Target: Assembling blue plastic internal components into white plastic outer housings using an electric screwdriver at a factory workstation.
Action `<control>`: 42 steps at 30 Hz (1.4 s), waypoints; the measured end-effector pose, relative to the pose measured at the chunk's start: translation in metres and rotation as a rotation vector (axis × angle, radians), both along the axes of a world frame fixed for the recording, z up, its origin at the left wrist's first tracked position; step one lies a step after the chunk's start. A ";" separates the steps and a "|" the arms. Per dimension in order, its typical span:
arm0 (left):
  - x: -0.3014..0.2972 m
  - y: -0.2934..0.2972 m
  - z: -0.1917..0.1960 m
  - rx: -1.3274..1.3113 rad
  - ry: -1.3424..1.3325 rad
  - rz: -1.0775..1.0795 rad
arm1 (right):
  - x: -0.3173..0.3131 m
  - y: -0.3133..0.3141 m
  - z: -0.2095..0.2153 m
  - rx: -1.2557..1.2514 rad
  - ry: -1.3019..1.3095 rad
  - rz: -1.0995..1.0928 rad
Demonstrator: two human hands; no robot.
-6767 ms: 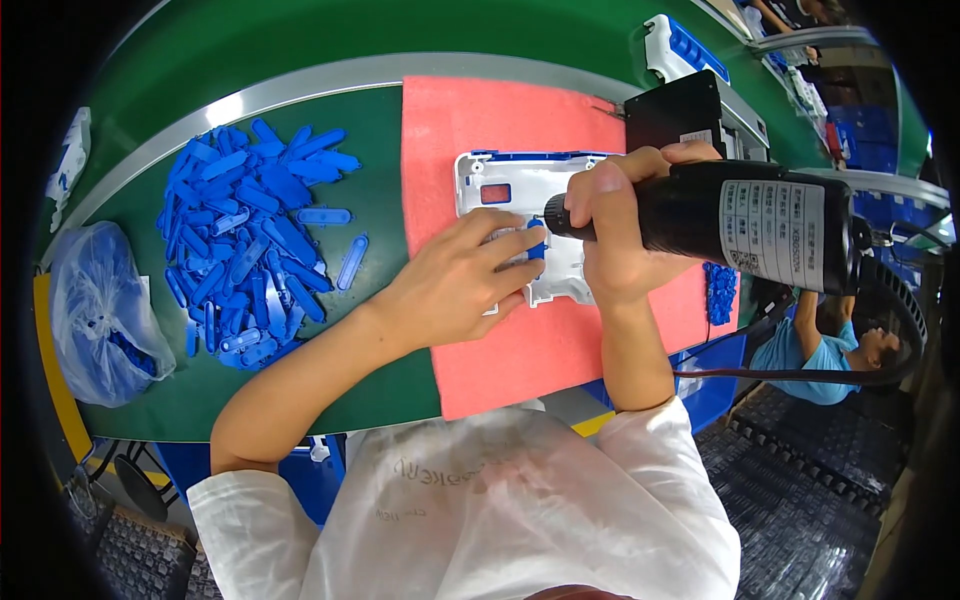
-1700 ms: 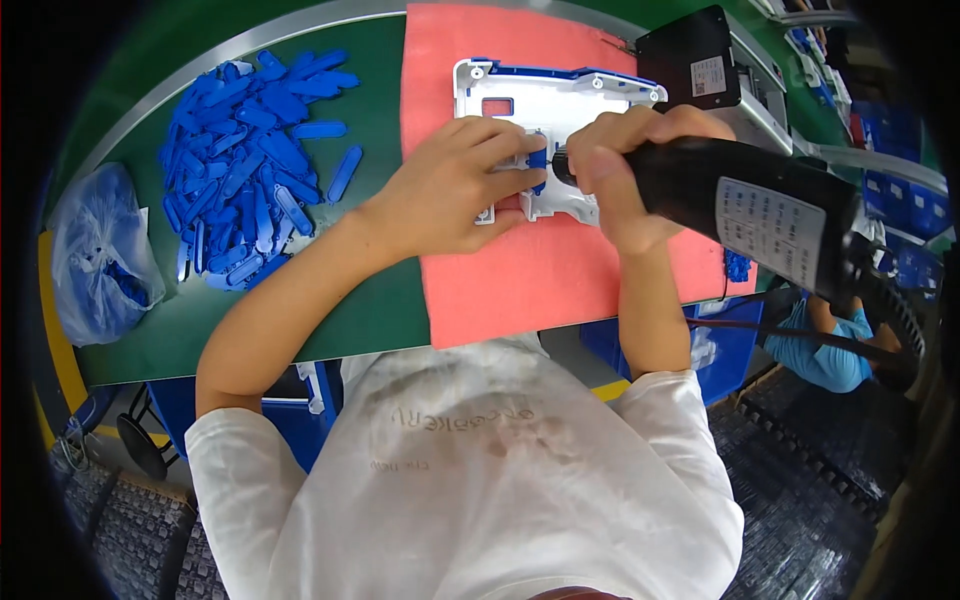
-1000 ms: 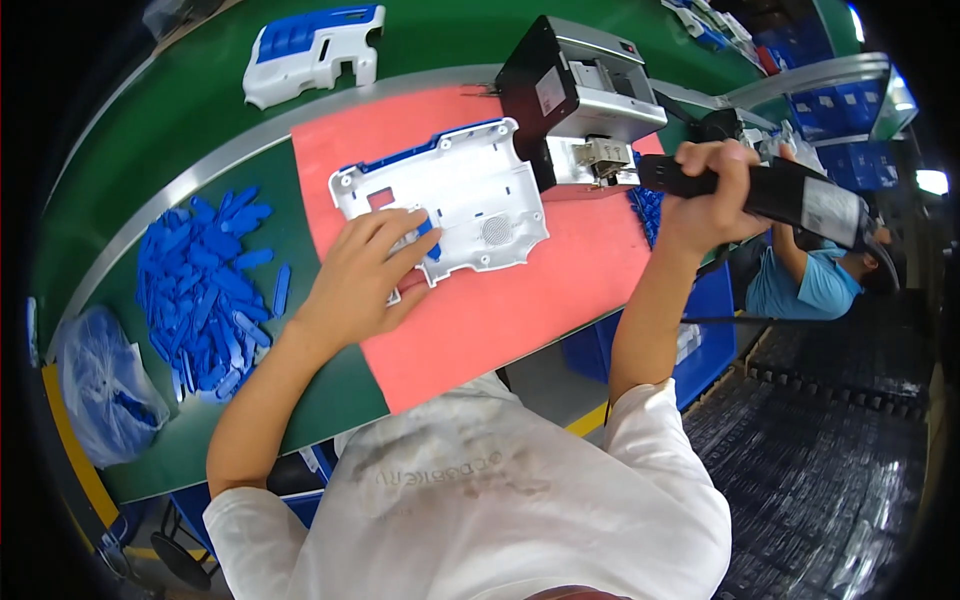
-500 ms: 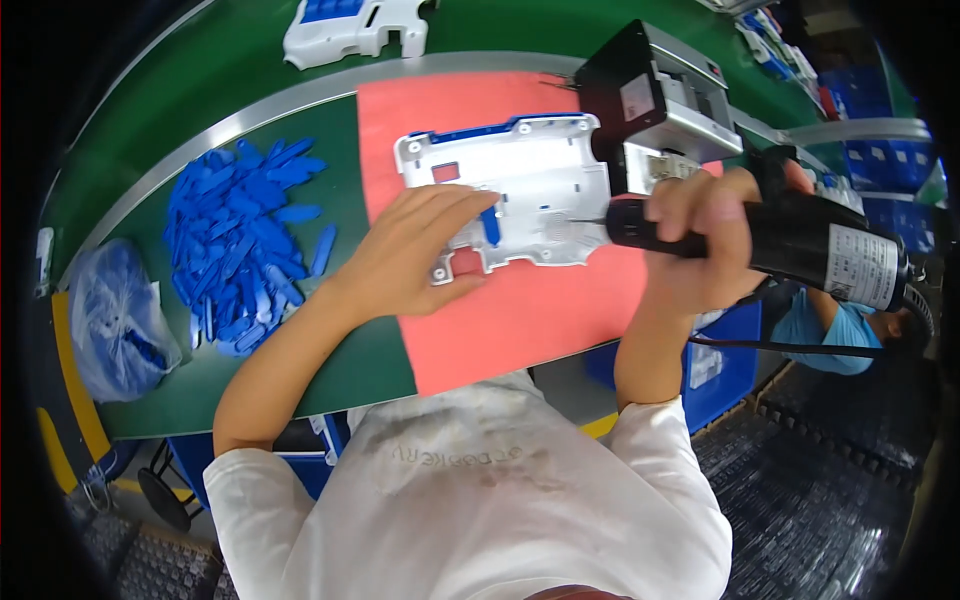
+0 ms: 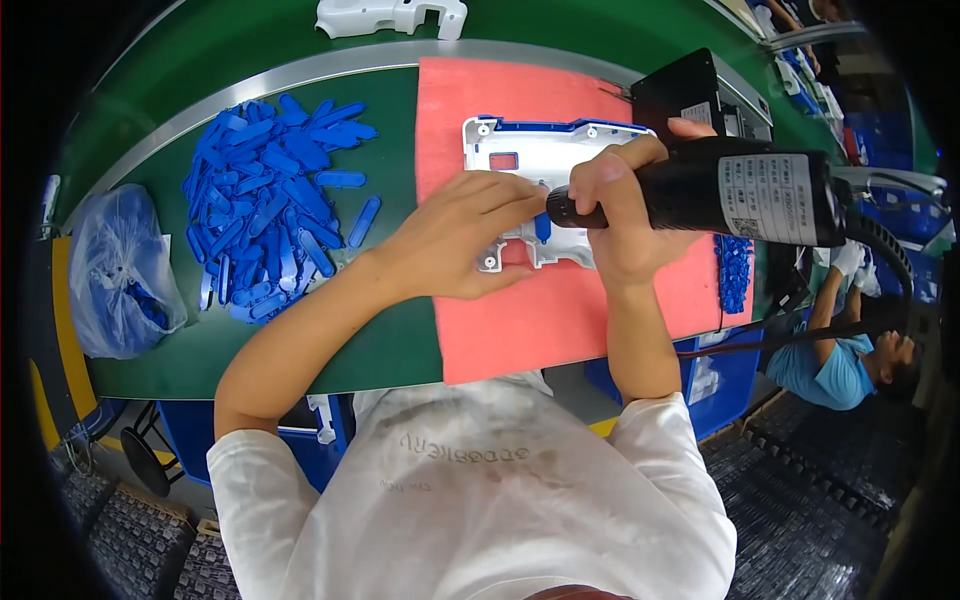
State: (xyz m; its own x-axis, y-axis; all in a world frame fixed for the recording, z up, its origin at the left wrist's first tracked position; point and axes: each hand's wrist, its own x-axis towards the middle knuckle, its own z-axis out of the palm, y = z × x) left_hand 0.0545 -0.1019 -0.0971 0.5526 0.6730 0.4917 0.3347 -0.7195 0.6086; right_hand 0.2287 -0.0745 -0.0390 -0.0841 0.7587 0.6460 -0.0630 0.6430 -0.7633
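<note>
Green bench [image 5: 300, 350]: blue clips [image 5: 275, 205] heaped beside red mat [image 5: 560, 310]; right hand [image 5: 625, 215] fingers grip black driver [image 5: 740, 190].

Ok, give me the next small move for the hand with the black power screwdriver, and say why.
Probably press the black power screwdriver straight down and drive. Its tip sits at the small blue clip on the white plastic frame, which the left hand pins on the pink mat.

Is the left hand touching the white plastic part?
Touching. The head view shows the left hand lying flat on the white plastic part, fingers over its lower edge.
</note>
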 end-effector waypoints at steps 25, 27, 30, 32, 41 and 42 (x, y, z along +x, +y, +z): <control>0.001 -0.003 0.003 0.011 0.096 -0.005 | 0.059 -0.013 0.045 0.181 0.341 -0.201; 0.003 -0.005 0.008 0.026 0.109 -0.015 | 0.110 -0.014 0.064 0.340 0.395 -0.378; 0.007 -0.004 0.010 0.039 0.129 -0.007 | 0.159 -0.002 0.057 0.294 0.284 -0.441; 0.007 -0.001 0.009 0.025 0.132 -0.008 | 0.137 0.004 0.053 0.278 0.262 -0.524; 0.010 -0.008 0.016 -0.049 0.120 0.023 | 0.133 -0.002 0.047 0.054 0.162 -0.400; 0.009 -0.009 0.015 -0.060 0.126 0.038 | 0.128 -0.006 0.048 0.059 0.227 -0.350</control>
